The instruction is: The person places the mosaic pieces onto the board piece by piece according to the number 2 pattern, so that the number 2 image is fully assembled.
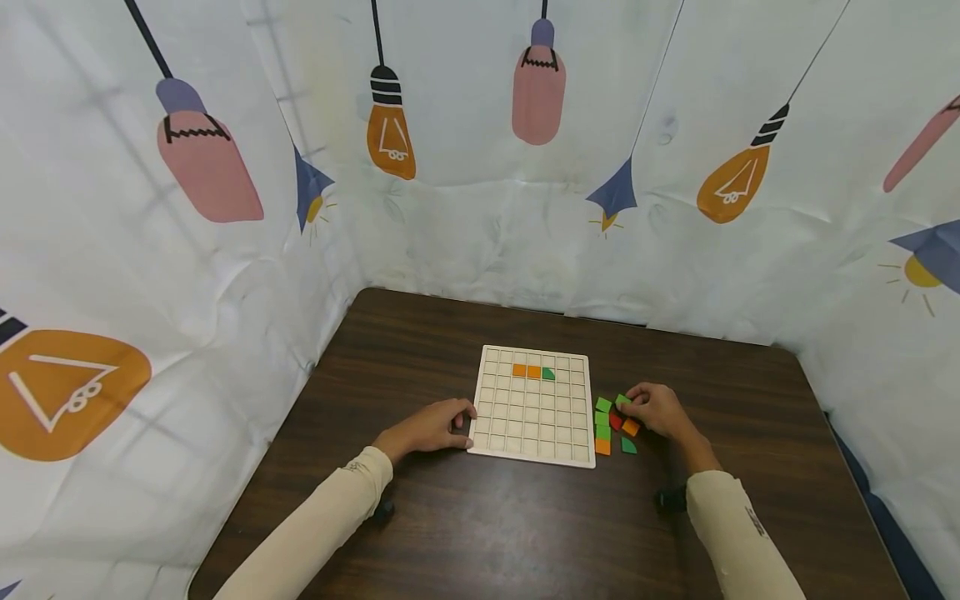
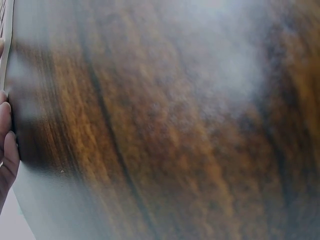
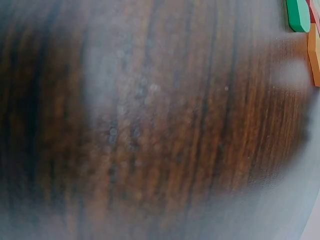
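Observation:
A pale square grid board (image 1: 534,417) lies on the dark table. In one of its upper rows sit two orange square tiles (image 1: 519,370) and a dark green tile (image 1: 548,374) with a curved side. My left hand (image 1: 431,427) rests at the board's left edge, thumb by the near corner and fingertips farther up, with a gap between them. Right of the board, my right hand (image 1: 660,410) pinches a light green tile (image 1: 622,400) between thumb and fingers. Just below it are a red tile (image 1: 616,421) and an orange tile (image 1: 631,427).
Along the board's right side runs a column of light green tiles (image 1: 602,418) with an orange tile (image 1: 602,447) at its near end. A dark green curved tile (image 1: 628,446) lies beside them. White printed cloth (image 1: 465,242) hangs behind the table (image 1: 420,333).

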